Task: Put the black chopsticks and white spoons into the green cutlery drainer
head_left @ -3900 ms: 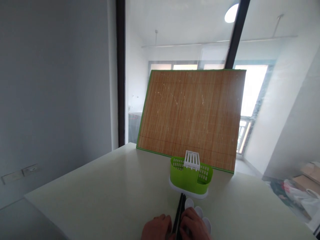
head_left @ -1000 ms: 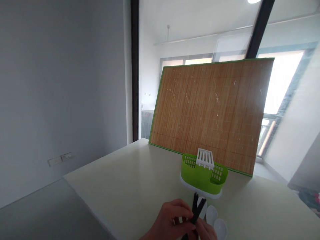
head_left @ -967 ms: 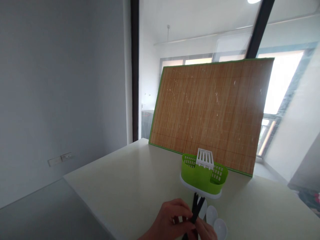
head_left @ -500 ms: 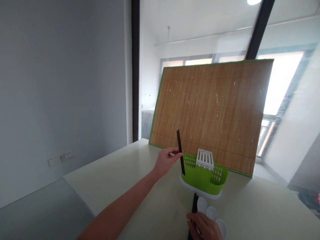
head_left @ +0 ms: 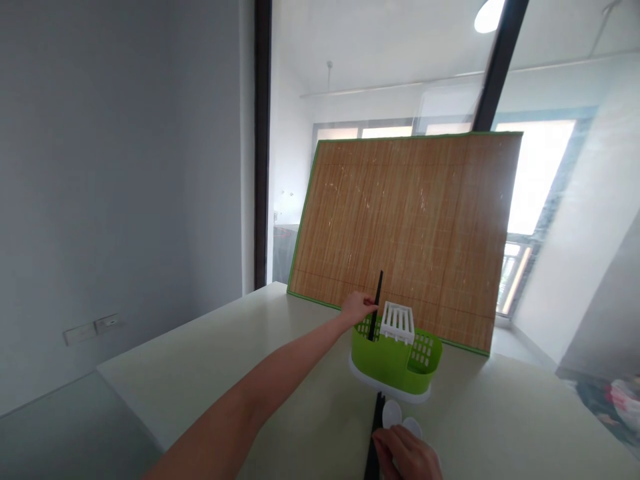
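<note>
I am lowering one black chopstick [head_left: 375,303] into the left compartment of the green cutlery holder [head_left: 395,357], pinching its upper part between thumb and fingertips of my left hand [head_left: 357,308]; its lower end is already inside the rim, though I cannot tell whether it is touching the bottom. As I judge it, this is the only piece going in so far, since the other compartments are showing nothing. The remaining black chopsticks [head_left: 374,440] are lying on the tabletop [head_left: 225,373] in front of the holder, and my right hand [head_left: 407,453] is resting on them with fingers curled; I cannot tell how firmly they are gripping. The white spoons [head_left: 395,417] are lying just beside that hand, partly hidden under it. The holder is glossy plastic, oval, with slotted walls, a white drip tray beneath and a white ribbed divider [head_left: 397,322] standing at its middle. Behind it a bamboo mat [head_left: 410,220] with green edging is leaning upright, its slats fine and matte, while the tabletop is looking smooth and pale.
</note>
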`<state>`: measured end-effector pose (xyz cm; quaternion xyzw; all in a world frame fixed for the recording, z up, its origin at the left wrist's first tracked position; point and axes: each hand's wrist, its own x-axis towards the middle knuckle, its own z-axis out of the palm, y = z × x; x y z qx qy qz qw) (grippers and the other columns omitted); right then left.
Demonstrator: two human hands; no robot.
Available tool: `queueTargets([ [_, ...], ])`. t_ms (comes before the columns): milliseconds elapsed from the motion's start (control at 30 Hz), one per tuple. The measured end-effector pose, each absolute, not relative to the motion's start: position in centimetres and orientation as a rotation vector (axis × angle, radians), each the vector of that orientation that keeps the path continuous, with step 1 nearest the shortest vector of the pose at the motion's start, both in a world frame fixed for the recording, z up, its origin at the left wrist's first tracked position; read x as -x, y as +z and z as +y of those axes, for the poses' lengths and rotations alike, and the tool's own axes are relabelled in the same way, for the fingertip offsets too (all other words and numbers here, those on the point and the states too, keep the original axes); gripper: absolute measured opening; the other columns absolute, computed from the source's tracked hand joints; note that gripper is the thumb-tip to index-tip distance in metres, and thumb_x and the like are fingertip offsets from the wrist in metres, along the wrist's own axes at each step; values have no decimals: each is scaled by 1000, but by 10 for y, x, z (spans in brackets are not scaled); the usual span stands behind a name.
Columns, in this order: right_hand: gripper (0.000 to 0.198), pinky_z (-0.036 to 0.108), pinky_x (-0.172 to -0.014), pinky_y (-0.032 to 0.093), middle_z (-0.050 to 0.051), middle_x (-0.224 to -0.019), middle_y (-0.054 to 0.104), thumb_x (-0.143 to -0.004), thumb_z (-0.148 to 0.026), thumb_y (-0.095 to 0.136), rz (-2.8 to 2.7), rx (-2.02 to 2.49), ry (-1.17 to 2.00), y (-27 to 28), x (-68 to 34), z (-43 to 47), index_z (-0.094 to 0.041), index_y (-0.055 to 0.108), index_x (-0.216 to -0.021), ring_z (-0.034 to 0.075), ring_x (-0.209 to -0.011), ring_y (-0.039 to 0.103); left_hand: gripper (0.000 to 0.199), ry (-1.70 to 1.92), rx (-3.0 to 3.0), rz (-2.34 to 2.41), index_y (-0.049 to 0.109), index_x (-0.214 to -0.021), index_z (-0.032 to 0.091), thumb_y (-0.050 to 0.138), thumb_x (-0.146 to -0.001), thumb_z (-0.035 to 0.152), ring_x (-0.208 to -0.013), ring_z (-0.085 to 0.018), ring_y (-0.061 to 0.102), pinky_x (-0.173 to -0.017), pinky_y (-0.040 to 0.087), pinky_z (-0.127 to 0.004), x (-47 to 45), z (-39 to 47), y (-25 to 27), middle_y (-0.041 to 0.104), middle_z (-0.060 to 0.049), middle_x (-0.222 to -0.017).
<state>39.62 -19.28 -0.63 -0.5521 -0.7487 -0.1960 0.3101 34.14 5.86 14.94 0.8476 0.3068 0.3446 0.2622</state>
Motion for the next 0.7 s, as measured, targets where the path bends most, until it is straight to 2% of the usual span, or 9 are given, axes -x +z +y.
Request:
queueTargets([
  [167, 16, 21, -52, 40, 0, -65, 59, -89, -19, 43, -1957, 1470, -484, -6, -394, -191, -22, 58, -85, 13, -57, 58, 17, 749, -2376, 800, 72, -84, 14, 68, -70, 23, -68, -15, 64, -67, 50, -26, -355, 59, 132, 69, -4, -74],
  [300, 13, 20, -52, 40, 0, -66, 60, -89, -19, 45, -2003, 1454, -480, -3, -395, -191, -22, 57, -86, 12, -58, 59, 25, 761, -2433, 770, 70, -94, 15, 65, -69, 15, -72, -15, 63, -68, 49, -25, -359, 58, 124, 69, -4, -80],
  [500, 13, 20, -54, 40, 0, -68, 61, -89, -19, 45, -2003, 1481, -439, -4, -396, -193, -23, 57, -87, 12, -60, 59, 38, 904, -2471, 744, 65, -106, 17, 62, -69, 11, -80, -15, 61, -78, 46, -27, -353, 51, 127, 65, -5, -93],
  [567, 14, 20, -54, 41, 0, -68, 61, -89, -19, 45, -2008, 1480, -425, -5, -397, -193, -22, 58, -88, 12, -60, 59, 39, 989, -2459, 763, 61, -112, 18, 59, -73, 13, -83, -15, 60, -80, 45, -28, -344, 43, 131, 63, -6, -100],
  [700, 15, 20, -53, 41, 0, -68, 61, -89, -20, 44, -1998, 1497, -419, -5, -398, -192, -22, 58, -88, 12, -59, 59, 31, 1253, -2324, 779, 54, -114, 20, 48, -84, 22, -83, -13, 57, -78, 44, -26, -312, 13, 126, 59, -5, -105],
])
